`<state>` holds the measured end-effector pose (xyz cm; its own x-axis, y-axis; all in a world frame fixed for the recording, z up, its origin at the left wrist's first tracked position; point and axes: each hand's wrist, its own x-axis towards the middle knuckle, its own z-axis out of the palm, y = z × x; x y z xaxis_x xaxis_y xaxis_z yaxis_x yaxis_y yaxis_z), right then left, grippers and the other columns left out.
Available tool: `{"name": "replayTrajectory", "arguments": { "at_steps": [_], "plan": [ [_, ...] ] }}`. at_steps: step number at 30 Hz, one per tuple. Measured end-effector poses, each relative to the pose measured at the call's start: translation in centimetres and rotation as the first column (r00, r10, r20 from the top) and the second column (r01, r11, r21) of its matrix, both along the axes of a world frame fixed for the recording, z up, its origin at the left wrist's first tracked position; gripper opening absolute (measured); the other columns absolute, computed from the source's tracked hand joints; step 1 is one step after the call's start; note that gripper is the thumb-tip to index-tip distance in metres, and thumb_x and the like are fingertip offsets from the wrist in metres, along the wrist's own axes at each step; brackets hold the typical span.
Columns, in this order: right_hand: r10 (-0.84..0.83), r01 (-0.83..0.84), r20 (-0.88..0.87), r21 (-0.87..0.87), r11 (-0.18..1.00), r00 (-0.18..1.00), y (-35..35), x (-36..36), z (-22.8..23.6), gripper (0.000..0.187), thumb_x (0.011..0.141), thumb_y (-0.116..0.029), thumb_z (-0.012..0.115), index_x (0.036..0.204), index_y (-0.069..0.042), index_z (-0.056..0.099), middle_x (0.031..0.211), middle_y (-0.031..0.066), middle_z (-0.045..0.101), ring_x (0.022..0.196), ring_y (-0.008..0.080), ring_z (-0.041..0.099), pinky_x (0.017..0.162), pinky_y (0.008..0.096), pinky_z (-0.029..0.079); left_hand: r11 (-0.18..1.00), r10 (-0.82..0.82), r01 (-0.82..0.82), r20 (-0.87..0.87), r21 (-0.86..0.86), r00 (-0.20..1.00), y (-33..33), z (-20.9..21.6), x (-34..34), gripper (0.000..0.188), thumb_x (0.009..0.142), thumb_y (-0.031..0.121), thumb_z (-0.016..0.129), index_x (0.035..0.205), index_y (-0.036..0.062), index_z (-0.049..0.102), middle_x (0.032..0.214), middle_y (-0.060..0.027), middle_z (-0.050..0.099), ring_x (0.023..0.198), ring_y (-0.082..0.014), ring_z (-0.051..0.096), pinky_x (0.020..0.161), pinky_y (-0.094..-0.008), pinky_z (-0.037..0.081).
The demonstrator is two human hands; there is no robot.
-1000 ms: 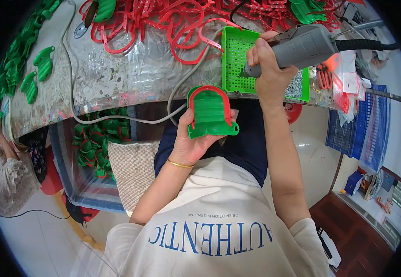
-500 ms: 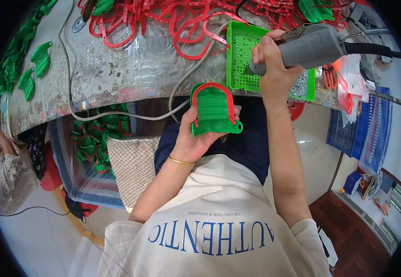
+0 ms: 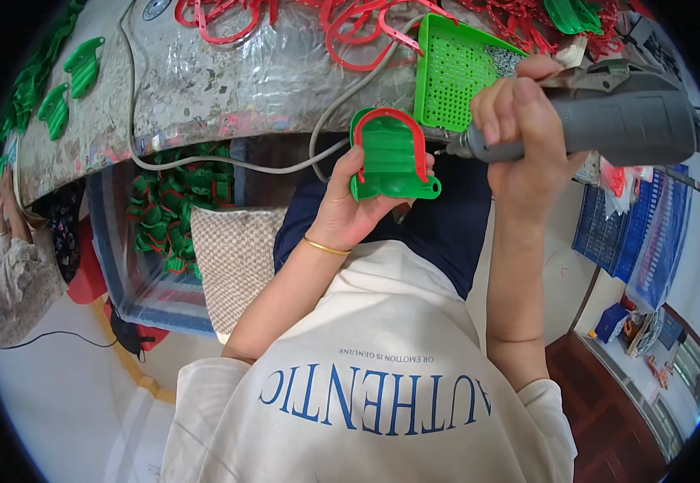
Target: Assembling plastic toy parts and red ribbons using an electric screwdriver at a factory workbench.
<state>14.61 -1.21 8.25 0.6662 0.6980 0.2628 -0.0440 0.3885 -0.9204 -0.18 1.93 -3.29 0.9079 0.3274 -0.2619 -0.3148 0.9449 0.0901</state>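
Observation:
Held in front of my body, a green curved plastic piece [image 3: 386, 165] rests in my left hand [image 3: 340, 205], its thumb on the left edge and the fingers behind. A red U-shaped plastic strip [image 3: 420, 149] follows the inside of its rounded rim. My right hand [image 3: 527, 133] is wrapped round a grey electric screwdriver [image 3: 628, 121]. The tool lies nearly level, its bit pointing left, close to the strip's right leg; whether they touch I cannot tell. Just beyond stands a bright green perforated tray [image 3: 420, 68] with small metal screws [image 3: 503, 60] at its far right.
Red strips [image 3: 346, 48] pile along the bench's far side. A grey cable [image 3: 318, 133] loops over the bench edge. Below it, a blue-edged bin [image 3: 157, 320] holds assembled green-and-red pieces [image 3: 173, 185]. Loose green pieces [image 3: 84, 66] and another person's sleeve [image 3: 24, 278] are at left.
My right hand has brought the screwdriver from above the tray down and nearer, its bit now beside the green piece. The view has shifted slightly; my left hand keeps its grip.

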Motion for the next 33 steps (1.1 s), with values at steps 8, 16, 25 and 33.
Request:
{"name": "replayTrajectory", "arguments": {
  "at_steps": [8,16,25,33],
  "plan": [
    [0.068,-0.064,0.041,-0.086,0.994,0.997,-1.3,-1.9,0.0,0.015,0.088,-0.006,0.053,0.101,0.001,0.051,0.058,0.0014,0.042,0.050,0.0109,0.040,0.051,0.0274,0.036,0.997,0.019,-0.012,-0.102,0.072,0.995,-0.5,1.4,-0.2,0.065,0.086,0.049,0.056,0.127,0.0002,0.047,0.120,-0.0214,0.058,0.108,-0.0304,0.059,0.089,-0.0361,0.049],
    [0.023,-0.016,0.061,-0.104,0.994,0.998,-1.6,-2.0,-0.1,0.016,0.087,-0.006,0.054,0.100,0.003,0.051,0.058,0.0022,0.042,0.049,0.0112,0.041,0.050,0.0275,0.036,0.995,0.020,-0.010,-0.096,0.099,0.995,-0.7,1.5,-0.1,0.067,0.084,0.052,0.057,0.127,0.0017,0.048,0.120,-0.0197,0.058,0.108,-0.0294,0.059,0.089,-0.0367,0.047],
    [0.057,-0.047,0.071,-0.126,0.991,0.996,-1.8,-1.9,-0.3,0.014,0.087,-0.008,0.053,0.096,0.003,0.049,0.059,0.0016,0.040,0.050,0.0115,0.040,0.052,0.0273,0.036,0.997,0.024,-0.018,-0.094,0.072,0.995,-0.8,1.7,-0.4,0.069,0.084,0.052,0.058,0.131,0.0024,0.045,0.122,-0.0203,0.057,0.110,-0.0307,0.058,0.092,-0.0386,0.047],
    [0.057,-0.057,-0.005,-0.008,0.998,0.998,-1.8,-2.2,-0.4,0.012,0.086,-0.003,0.055,0.097,0.002,0.053,0.063,0.0037,0.048,0.051,0.0114,0.046,0.052,0.0269,0.039,0.997,0.027,-0.024,-0.056,0.070,0.998,-0.6,1.8,-0.7,0.069,0.084,0.051,0.058,0.131,0.0024,0.044,0.123,-0.0218,0.056,0.111,-0.0304,0.057,0.092,-0.0390,0.047]
  ]
}}
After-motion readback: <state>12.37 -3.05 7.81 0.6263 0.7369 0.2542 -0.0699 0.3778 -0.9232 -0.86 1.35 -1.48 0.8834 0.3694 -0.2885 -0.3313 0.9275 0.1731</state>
